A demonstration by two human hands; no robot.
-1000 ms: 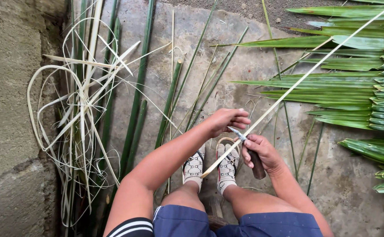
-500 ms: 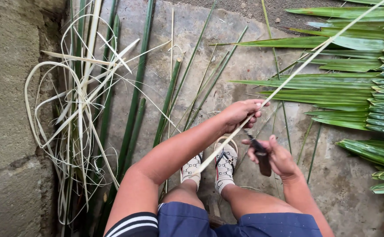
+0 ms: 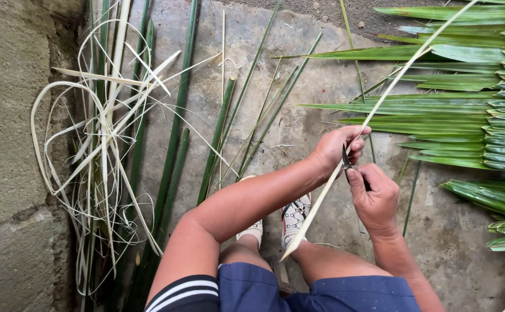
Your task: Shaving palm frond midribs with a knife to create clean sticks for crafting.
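Observation:
My left hand (image 3: 338, 149) pinches a long pale palm leaf rib (image 3: 379, 110) that runs from near my knees up to the top right. My right hand (image 3: 376, 197) is closed on a small dark-handled knife (image 3: 347, 159), whose blade rests against the rib just beside my left fingers. Both hands sit close together above my feet, which wear patterned white sandals (image 3: 294, 218).
A tangle of pale stripped ribs (image 3: 99, 144) lies at the left by a rough concrete wall (image 3: 10, 144). Green leaf strips (image 3: 177, 127) lie across the stone floor. A palm frond with many green leaflets (image 3: 483, 110) spreads at the right.
My hands have shifted up and to the right along the rib. The knife, earlier held lower and apart from the rib, now lies against it next to my left fingers.

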